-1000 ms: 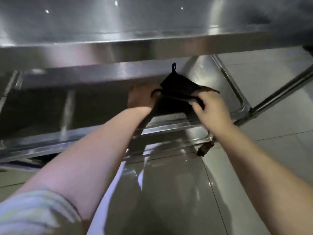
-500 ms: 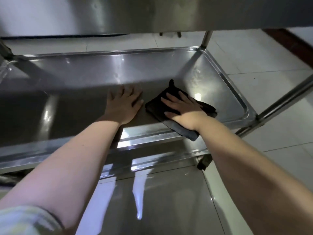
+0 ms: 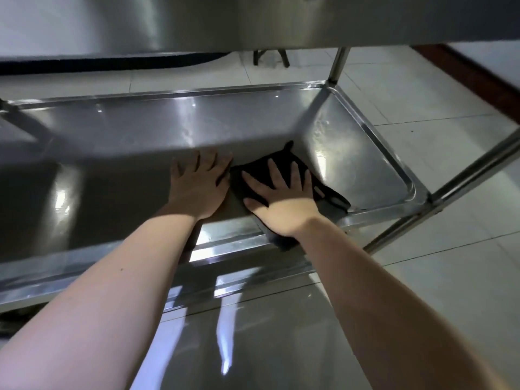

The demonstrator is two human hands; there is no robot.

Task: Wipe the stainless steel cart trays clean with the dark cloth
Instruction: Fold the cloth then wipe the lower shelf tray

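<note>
Head view: the right hand (image 3: 284, 199) lay flat, fingers straight and spread, pressing the dark cloth (image 3: 332, 196) onto the tray (image 3: 135, 136) near its 4 o'clock corner. The left hand (image 3: 199, 187) rested open-palmed on bare steel just beside the cloth, at its 9 o'clock. Judged early on: smears showed toward 2 o'clock, the long stretch toward 9 o'clock looked unwiped, and the upper tray (image 3: 197, 23) could not be assessed.

Dim, soft-focus view; glare streaks on the tray (image 3: 126, 128), edges bowed.
</note>
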